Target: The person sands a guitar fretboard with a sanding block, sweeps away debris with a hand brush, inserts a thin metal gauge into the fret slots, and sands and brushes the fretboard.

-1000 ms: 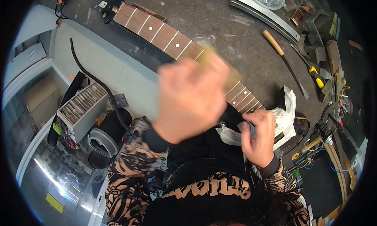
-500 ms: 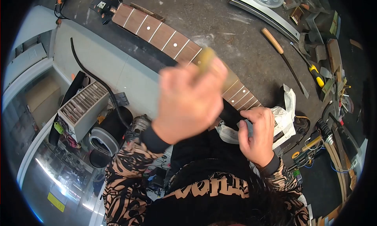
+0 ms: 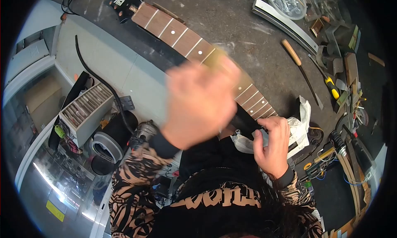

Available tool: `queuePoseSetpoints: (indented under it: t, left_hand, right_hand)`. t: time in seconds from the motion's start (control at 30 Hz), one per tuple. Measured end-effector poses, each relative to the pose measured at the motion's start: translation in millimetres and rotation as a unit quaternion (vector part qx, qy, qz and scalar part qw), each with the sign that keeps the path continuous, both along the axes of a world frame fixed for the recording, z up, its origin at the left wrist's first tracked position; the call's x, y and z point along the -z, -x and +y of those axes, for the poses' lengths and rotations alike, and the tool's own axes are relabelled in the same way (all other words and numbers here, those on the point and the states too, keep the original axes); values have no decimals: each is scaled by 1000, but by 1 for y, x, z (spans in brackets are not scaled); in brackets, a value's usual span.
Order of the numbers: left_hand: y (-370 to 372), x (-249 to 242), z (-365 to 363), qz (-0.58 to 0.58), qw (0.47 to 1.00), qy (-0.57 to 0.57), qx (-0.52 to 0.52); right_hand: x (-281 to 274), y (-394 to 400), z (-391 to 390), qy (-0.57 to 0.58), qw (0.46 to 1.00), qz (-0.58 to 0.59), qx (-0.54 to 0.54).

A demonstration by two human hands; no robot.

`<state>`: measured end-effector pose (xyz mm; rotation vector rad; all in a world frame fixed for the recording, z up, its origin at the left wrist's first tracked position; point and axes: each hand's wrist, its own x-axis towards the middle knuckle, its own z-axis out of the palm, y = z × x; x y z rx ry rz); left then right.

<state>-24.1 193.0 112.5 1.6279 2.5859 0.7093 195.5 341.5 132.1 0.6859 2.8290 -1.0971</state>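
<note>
A guitar neck with a brown fretboard (image 3: pixel 187 41), white dot inlays and pale frets lies diagonally, its black headstock (image 3: pixel 124 3) at the upper left. My left hand (image 3: pixel 202 101), smeared by motion, is closed on a yellowish pad (image 3: pixel 215 61) that lies across the middle of the fretboard. The pad's exact kind is lost in the blur. At the body end, my right hand (image 3: pixel 273 143) has its fingers bent over the guitar near the last frets, thumb apart from them. Crumpled white paper (image 3: pixel 301 128) covers the guitar around that hand.
On the dark bench lie a wooden-handled tool (image 3: pixel 292 52), a yellow-black screwdriver (image 3: pixel 331 87) and a curved metal bar (image 3: pixel 285 25). A clear tub of small parts (image 3: pixel 287 4) stands behind. Lower left are a box of flat pieces (image 3: pixel 87 108) and a black cylindrical machine (image 3: pixel 113 134).
The view has shifted slightly, so the bench things sit further right. My left hand still blurs over the fretboard with the pad; my right hand stays at the body end.
</note>
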Motion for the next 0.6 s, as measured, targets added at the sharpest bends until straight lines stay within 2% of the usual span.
queuePoseSetpoints:
  t: [0.07,0.13,0.2,0.27,0.37,0.43,0.47,0.57,0.6]
  left_hand:
    - [-30,6,-2,-67,996,-44,36]
    - [45,4,-21,21,1000,13,-8]
    - [67,4,-26,41,998,33,-23]
    - [45,2,-15,1,1000,13,-13]
    - [23,6,-14,5,999,-26,21]
    - [87,10,-28,61,998,1,-18]
    - [116,5,-29,84,994,6,-75]
    - [72,0,-18,24,999,19,-19]
    - [47,1,-17,-17,999,-31,18]
  right_hand:
    - [-2,3,-2,5,1000,-7,2]
    - [-3,4,-4,16,1000,-15,14]
    - [-5,4,-4,12,1000,-22,11]
    - [-4,8,-4,10,999,-31,17]
    - [-6,13,-8,18,998,-49,32]
    - [-8,15,-9,22,997,-55,40]
    - [-7,15,-9,18,998,-56,38]
    - [-7,19,-11,1,998,-48,41]
    - [-6,21,-12,-5,998,-51,45]
